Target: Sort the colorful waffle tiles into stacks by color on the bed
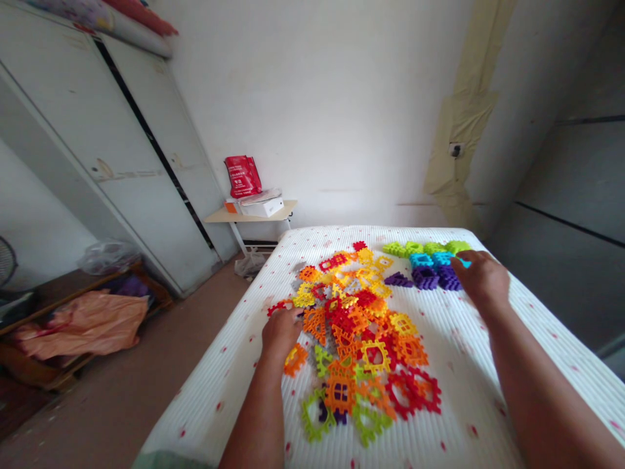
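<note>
A loose heap of flat plastic interlocking tiles (359,329), red, orange, yellow and green, is spread over a white bed (459,345) with small red dots. My left hand (280,333) rests on the heap's left edge with its fingers curled on the tiles; what it grips is hidden. My right hand (481,279) reaches to the far right and lies on sorted stacks: green (424,247), cyan (430,259) and purple (432,278). Its fingers are curled over the purple and cyan stacks, their tips hidden.
A small wooden side table (251,215) with a white box and a red bag (243,176) stands by the far wall. Tall white wardrobe doors (131,169) line the left. Orange cloth (83,322) lies on a low frame on the floor at left.
</note>
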